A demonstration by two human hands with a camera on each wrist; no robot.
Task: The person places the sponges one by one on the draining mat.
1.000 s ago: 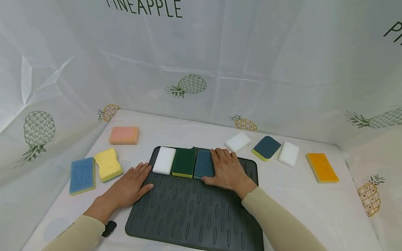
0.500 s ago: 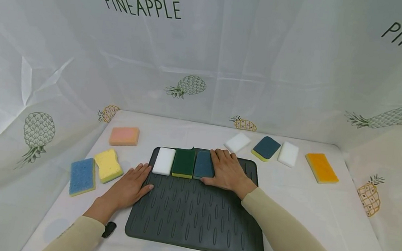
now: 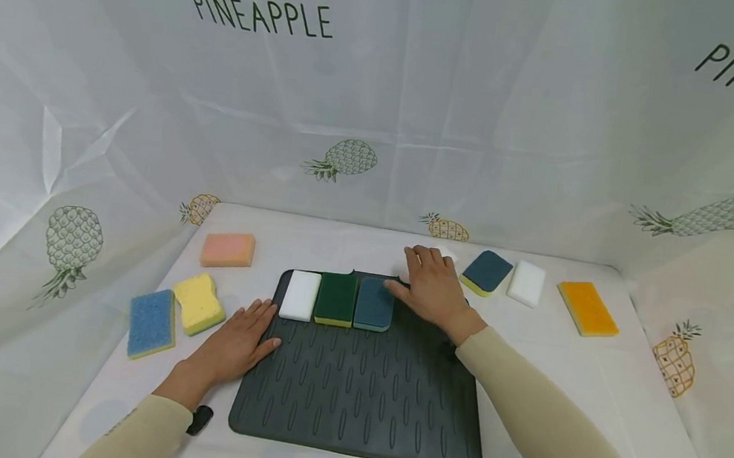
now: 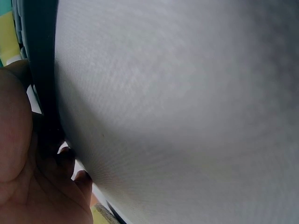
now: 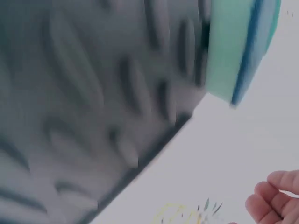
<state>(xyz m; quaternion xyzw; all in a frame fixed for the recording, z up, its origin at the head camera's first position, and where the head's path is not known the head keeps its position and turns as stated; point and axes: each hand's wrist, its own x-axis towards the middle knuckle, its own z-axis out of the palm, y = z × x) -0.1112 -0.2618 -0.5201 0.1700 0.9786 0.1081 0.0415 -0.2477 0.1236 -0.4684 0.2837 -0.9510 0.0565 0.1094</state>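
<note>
A dark grey ribbed mat (image 3: 356,392) lies on the table. Along its far edge, a white sponge (image 3: 299,295), a dark green scouring sponge (image 3: 336,298) and a dark blue one (image 3: 374,303) form a row. My left hand (image 3: 241,341) rests flat at the mat's left edge, fingers extended. Beyond the mat's far right part, my right hand (image 3: 434,290) hovers with spread fingers, holding nothing; it mostly covers another white sponge (image 3: 447,254). In the right wrist view, fingertips (image 5: 264,200) show apart from the blue sponge (image 5: 229,51), whose side is light green.
On the left lie a pink sponge (image 3: 227,249), a yellow notched sponge (image 3: 198,302) and a light blue one (image 3: 152,324). Farther right are a blue-and-yellow sponge (image 3: 486,271), a white block (image 3: 526,283) and an orange sponge (image 3: 588,309). A pineapple-print curtain (image 3: 519,125) stands behind the table.
My right hand has left the dark blue sponge and moved away from me and slightly right, over the white sponge behind the mat. My left hand stays in place.
</note>
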